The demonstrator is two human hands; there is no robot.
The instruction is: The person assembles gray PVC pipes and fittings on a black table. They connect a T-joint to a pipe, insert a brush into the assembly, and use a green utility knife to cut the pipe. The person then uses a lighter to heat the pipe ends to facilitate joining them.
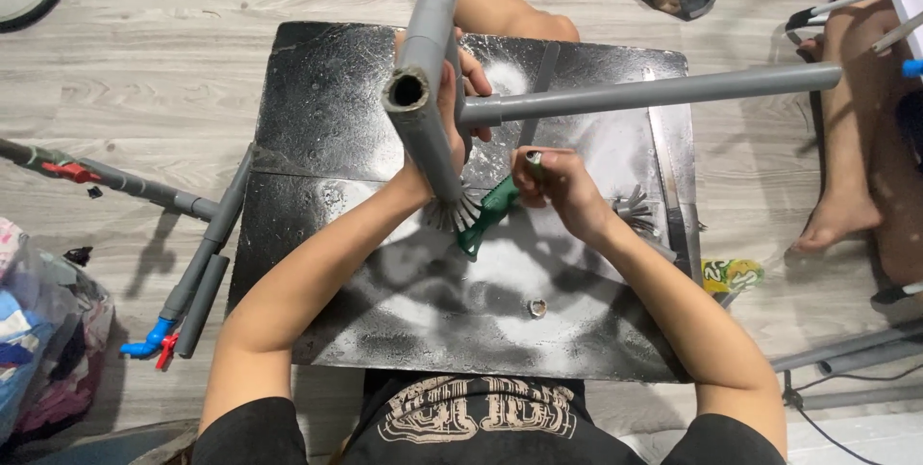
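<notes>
My left hand (460, 104) grips a grey plastic pipe assembly (428, 61) shaped like a tee, its open end facing up at me and a long arm (663, 90) reaching right. The lower end of the upright pipe is cut into splayed strips (452, 210). My right hand (562, 186) holds a green-handled tool (488, 215) whose tip lies beside those strips. Both hands work over a black board (317, 109) dusted with white powder.
A small metal ring (537, 307) lies on the board. Another splayed grey pipe piece (635, 210) sits right of my hand. Grey pipes with a blue valve (154, 340) lie left. Another person's bare leg (846, 167) is at the right, a foot (500, 8) beyond the board.
</notes>
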